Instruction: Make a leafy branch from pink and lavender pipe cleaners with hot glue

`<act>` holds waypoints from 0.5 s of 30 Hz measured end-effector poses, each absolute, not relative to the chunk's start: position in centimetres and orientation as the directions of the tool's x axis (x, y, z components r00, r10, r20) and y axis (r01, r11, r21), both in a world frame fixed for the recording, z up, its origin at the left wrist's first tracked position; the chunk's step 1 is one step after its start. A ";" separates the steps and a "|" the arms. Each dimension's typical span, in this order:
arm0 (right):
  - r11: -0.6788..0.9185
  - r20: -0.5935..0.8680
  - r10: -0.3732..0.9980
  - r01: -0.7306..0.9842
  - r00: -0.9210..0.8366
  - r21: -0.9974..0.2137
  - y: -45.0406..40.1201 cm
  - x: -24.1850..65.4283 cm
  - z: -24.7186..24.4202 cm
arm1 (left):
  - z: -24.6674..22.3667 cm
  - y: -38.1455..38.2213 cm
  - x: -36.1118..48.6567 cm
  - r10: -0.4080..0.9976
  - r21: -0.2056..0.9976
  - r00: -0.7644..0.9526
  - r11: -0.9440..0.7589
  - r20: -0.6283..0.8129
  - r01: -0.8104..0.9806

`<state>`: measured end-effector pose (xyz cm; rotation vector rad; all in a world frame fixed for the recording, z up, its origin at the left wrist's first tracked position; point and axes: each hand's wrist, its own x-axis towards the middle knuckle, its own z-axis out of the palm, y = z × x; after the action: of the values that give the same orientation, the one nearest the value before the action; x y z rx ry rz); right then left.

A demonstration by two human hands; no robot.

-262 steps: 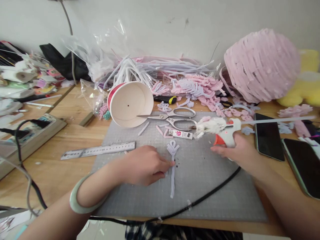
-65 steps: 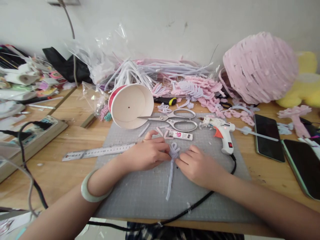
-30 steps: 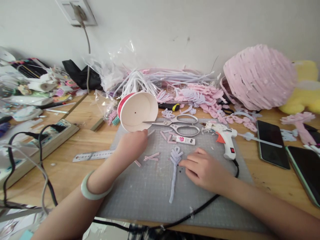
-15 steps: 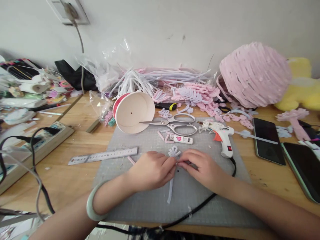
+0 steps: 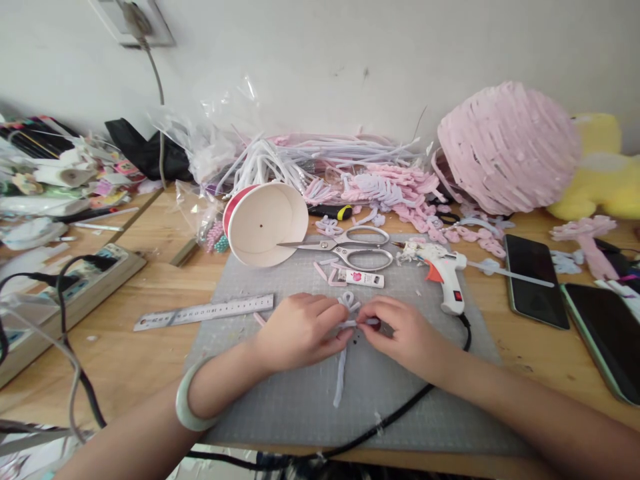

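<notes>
Looking at the mat (image 5: pixel 425 420), find the left hand (image 5: pixel 303 331) and right hand (image 5: pixel 400 328) drawn together over the middle. Note the change: one second ago, reaching beside the cup (image 5: pixel 273 233) with the left; half a second ago, fingertips meeting; now, fingertips slightly parted with a pale strip (image 5: pixel 347 325) bared in the gap. Read this, by judgement, as a loose piece picked up from beside the cup and brought into work at the sprig (image 5: pixel 340 380).

Check hand state: left, closed to a pinch of thumb and forefinger on one end of the strip; right, closed likewise on the other end.

Locate the sprig flat on the mat, with loops just beyond the fingers and stem running toward the near edge. Locate the strip crosswise over the sprig, contact impossible to tell.

Next, inspect containers. Clear bag (image 5: pixel 207 157): slumped behind the cup, contents uncertain. Cup: tipped, mouth forward, dark dot on the inner base, scissors (image 5: pixel 324 245) overlapping the rim. Beads (image 5: pixel 215 233): just beside the cup, bagged or loose impossible to tell.
</notes>
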<state>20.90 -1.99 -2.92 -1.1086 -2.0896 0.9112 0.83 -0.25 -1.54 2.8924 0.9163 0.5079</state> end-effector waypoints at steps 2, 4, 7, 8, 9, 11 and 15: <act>0.421 0.194 0.860 0.440 -0.472 -0.793 -2.1 20.8 -2.9 | -1.4 -0.1 0.8 0.571 0.188 0.774 -0.821 0.275 0.539; 0.440 0.215 0.850 0.423 -0.481 -0.792 -2.2 20.7 -2.9 | -1.3 0.0 0.7 0.572 0.224 0.778 -0.820 0.261 0.527; 0.490 0.253 0.822 0.407 -0.511 -0.771 -2.4 20.7 -3.0 | -1.3 0.2 0.6 0.572 0.298 0.786 -0.812 0.234 0.502; 0.507 0.261 0.810 0.404 -0.525 -0.761 -2.4 20.7 -3.1 | -1.4 0.3 0.6 0.569 0.316 0.790 -0.811 0.228 0.493; 0.521 0.265 0.800 0.403 -0.539 -0.753 -2.4 20.8 -3.1 | -1.5 0.4 0.5 0.562 0.326 0.795 -0.813 0.226 0.482; 0.539 0.262 0.780 0.398 -0.569 -0.742 -2.4 20.9 -3.1 | -1.7 0.5 0.4 0.538 0.323 0.808 -0.830 0.241 0.455; 0.579 0.230 0.700 0.349 -0.676 -0.737 -2.4 21.3 -2.7 | -2.1 0.7 0.3 0.468 0.283 0.834 -0.875 0.290 0.393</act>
<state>21.27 -2.43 -2.69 -0.8365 -2.3044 0.9197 0.28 0.70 -2.07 2.8036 0.6662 0.5237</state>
